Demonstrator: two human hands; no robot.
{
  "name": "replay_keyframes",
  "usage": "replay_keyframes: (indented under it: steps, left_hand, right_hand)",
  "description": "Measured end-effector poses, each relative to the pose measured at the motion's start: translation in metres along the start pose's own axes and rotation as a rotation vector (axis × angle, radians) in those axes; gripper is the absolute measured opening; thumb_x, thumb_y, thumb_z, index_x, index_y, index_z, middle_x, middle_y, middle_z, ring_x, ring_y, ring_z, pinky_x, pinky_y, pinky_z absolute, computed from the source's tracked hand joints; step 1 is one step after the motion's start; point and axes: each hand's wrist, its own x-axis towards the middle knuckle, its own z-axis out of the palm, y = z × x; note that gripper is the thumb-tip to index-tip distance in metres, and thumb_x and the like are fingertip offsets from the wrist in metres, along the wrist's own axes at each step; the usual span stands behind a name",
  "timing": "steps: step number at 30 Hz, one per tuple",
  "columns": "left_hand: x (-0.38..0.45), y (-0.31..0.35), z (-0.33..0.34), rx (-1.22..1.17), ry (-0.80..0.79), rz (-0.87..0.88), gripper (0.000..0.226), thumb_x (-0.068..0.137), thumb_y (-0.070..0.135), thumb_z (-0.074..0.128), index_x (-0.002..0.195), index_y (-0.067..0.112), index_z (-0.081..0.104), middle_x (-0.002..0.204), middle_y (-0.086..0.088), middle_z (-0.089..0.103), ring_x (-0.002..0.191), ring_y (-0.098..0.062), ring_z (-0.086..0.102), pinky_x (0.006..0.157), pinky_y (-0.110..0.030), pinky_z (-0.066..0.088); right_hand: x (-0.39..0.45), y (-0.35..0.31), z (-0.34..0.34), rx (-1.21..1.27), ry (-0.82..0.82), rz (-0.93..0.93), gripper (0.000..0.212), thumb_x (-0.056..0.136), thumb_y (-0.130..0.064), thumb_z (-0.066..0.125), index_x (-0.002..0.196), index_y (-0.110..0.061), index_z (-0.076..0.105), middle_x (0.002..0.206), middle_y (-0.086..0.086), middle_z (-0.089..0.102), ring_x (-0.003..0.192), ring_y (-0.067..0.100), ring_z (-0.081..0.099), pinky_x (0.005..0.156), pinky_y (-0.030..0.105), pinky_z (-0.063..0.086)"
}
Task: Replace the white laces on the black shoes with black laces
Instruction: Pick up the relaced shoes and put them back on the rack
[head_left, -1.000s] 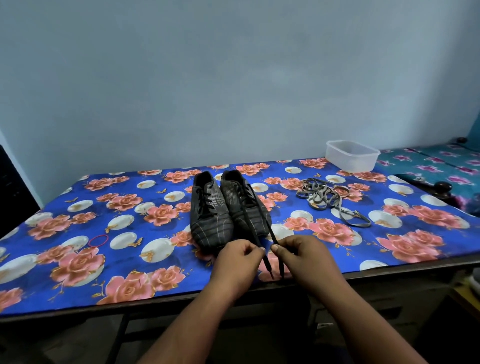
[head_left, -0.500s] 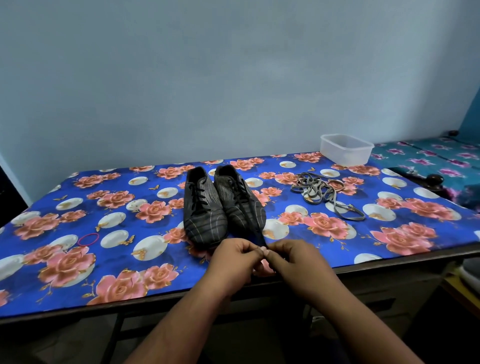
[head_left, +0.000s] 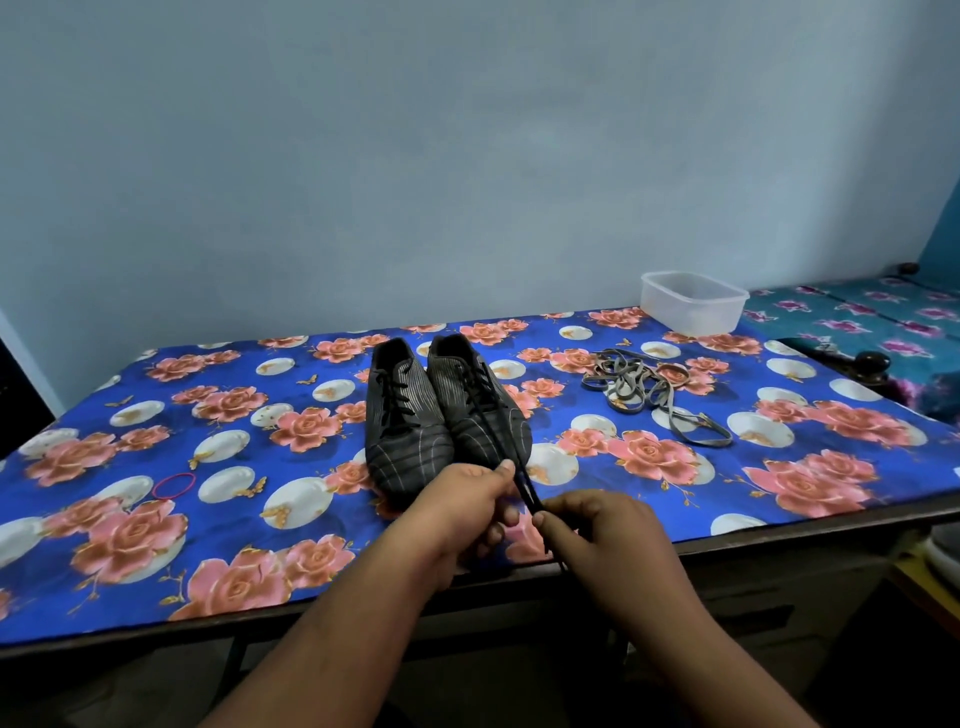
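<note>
Both hands (head_left: 511, 512) pinch the black lace (head_left: 522, 480) at lower centre (right shoe (head_left: 480, 402)); tying seems next.

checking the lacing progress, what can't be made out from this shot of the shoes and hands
Head view only:
- Lace tips: the ends of the black lace are hidden inside the left hand and right hand.
- Right shoe eyelets: too small and dark to count which are threaded.
- Left shoe toe: partly covered by the left hand.
- Plastic container contents: its cloudy wall hides them.
</note>
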Motion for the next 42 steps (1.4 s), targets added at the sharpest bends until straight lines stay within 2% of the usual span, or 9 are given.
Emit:
replay_keyframes:
  steps: [3,6,10,13,19,23,29,38,42]
  left_hand:
    - [0.012,0.017,0.003,-0.158,-0.011,-0.040,0.042,0.110,0.034,0.039,0.110,0.004,0.069,0.052,0.007,0.048,0.037,-0.005,0.033,0.037,-0.015,0.024]
    - [0.025,0.035,-0.001,-0.154,0.022,-0.053,0.038,0.110,0.036,0.038,0.104,0.011,0.066,0.051,0.009,0.041,0.037,-0.005,0.026,0.034,-0.016,0.018]
    - [0.042,0.049,-0.008,-0.097,0.008,-0.079,0.033,0.110,0.034,0.039,0.095,0.014,0.060,0.051,0.009,0.037,0.033,-0.003,0.023,0.031,-0.016,0.016]
    - [0.045,0.052,-0.010,-0.053,0.036,-0.066,0.027,0.108,0.031,0.044,0.088,0.016,0.056,0.055,0.006,0.039,0.034,-0.005,0.026,0.033,-0.013,0.016]
    - [0.048,0.044,-0.031,0.347,0.336,0.196,0.030,0.102,0.033,0.057,0.083,0.011,0.064,0.065,0.000,0.069,0.043,-0.015,0.054,0.045,-0.021,0.041]
    - [0.044,0.042,-0.049,0.663,0.494,0.332,0.034,0.095,0.041,0.064,0.072,0.016,0.064,0.062,0.001,0.070,0.060,-0.022,0.068,0.063,-0.036,0.058]
    - [0.033,0.046,-0.060,0.903,0.590,0.481,0.033,0.094,0.041,0.062,0.073,0.016,0.062,0.064,0.002,0.062,0.067,-0.018,0.061,0.059,-0.033,0.044]
    - [0.038,0.044,-0.071,0.763,0.496,0.517,0.027,0.091,0.040,0.067,0.072,0.022,0.065,0.060,0.005,0.067,0.060,-0.010,0.066,0.066,-0.037,0.055]
    - [0.038,0.043,-0.070,0.743,0.458,0.522,0.023,0.091,0.040,0.067,0.074,0.025,0.067,0.062,0.007,0.068,0.061,-0.008,0.067,0.066,-0.037,0.057]
  right_hand:
    - [0.003,-0.005,-0.008,0.124,-0.059,-0.013,0.020,0.095,-0.036,0.067,0.076,-0.030,0.071,0.071,-0.010,0.070,0.066,0.006,0.064,0.068,0.035,0.053]
    - [0.009,-0.010,-0.019,0.108,-0.163,-0.041,0.021,0.098,-0.033,0.064,0.077,-0.032,0.067,0.075,-0.008,0.071,0.068,0.003,0.062,0.069,0.028,0.050]
    - [0.022,-0.005,-0.028,-0.320,-0.196,-0.246,0.015,0.101,-0.047,0.054,0.099,-0.040,0.067,0.096,-0.017,0.068,0.098,0.003,0.053,0.091,0.033,0.042]
    - [0.037,-0.002,-0.039,-0.591,-0.206,-0.355,0.028,0.102,-0.053,0.047,0.120,-0.042,0.065,0.116,-0.020,0.060,0.114,0.007,0.042,0.095,0.034,0.033]
    - [0.103,0.020,-0.043,-0.793,0.113,-0.441,0.011,0.093,-0.037,0.069,0.102,-0.040,0.075,0.099,-0.012,0.065,0.102,0.021,0.055,0.079,0.038,0.038]
    - [0.155,0.017,-0.020,-0.812,0.234,-0.506,0.012,0.079,-0.029,0.084,0.086,-0.037,0.077,0.082,-0.007,0.061,0.085,0.026,0.057,0.071,0.038,0.040]
    - [0.203,-0.004,0.019,-0.764,0.238,-0.648,0.021,0.074,-0.024,0.081,0.089,-0.037,0.076,0.083,-0.006,0.059,0.085,0.025,0.054,0.075,0.037,0.037]
    - [0.228,0.000,0.034,-0.611,0.221,-0.823,0.030,0.084,-0.033,0.064,0.111,-0.041,0.075,0.094,-0.006,0.065,0.090,0.025,0.058,0.079,0.037,0.030]
    - [0.231,0.001,0.037,-0.609,0.136,-0.888,0.036,0.086,-0.030,0.061,0.120,-0.039,0.072,0.096,-0.005,0.065,0.087,0.024,0.058,0.076,0.039,0.038]
